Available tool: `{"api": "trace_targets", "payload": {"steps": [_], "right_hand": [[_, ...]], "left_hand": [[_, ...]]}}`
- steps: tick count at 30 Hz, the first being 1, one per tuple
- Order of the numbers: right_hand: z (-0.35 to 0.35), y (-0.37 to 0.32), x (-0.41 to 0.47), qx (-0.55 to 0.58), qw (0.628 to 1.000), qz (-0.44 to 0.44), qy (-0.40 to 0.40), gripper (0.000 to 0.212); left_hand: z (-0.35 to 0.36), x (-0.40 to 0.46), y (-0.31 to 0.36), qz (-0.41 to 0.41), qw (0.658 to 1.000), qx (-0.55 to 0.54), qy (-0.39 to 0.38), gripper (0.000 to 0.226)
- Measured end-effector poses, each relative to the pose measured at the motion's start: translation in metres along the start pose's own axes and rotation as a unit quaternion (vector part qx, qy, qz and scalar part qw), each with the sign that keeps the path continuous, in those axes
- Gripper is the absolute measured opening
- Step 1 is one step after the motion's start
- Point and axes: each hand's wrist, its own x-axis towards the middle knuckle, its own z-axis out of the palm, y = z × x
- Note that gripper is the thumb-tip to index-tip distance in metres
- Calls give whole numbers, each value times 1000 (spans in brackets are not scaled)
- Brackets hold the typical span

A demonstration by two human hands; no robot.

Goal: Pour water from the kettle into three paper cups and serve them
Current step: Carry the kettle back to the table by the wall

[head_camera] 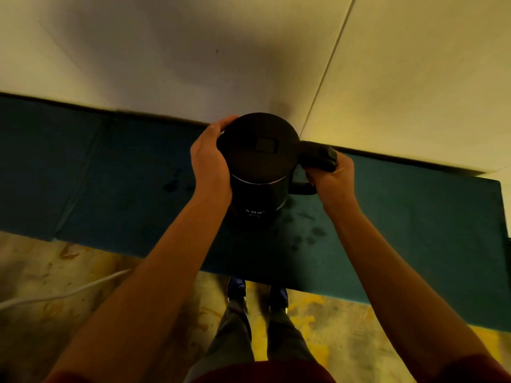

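Standing upright near the counter's (110, 172) back edge, by the wall (166, 51), is the black kettle (260, 172), lid closed. We cup our left hand (211, 161) around its left side, fingers curved against the body by the spout. Our right hand (331, 175) grips the handle (318, 158), fingers curled beneath it. Dark wet spots mark the counter's teal surface just beside the kettle. Below the counter's front edge we see our shoes (257, 294) and a white cable (69, 291) on the floor.
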Motion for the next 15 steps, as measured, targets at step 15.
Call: {"api": "trace_targets", "payload": {"steps": [15], "right_hand": [[32,40,15,33,999,2,-3,40]], "left_hand": [[-9,54,-29,-19,999,24,-11,30]]}}
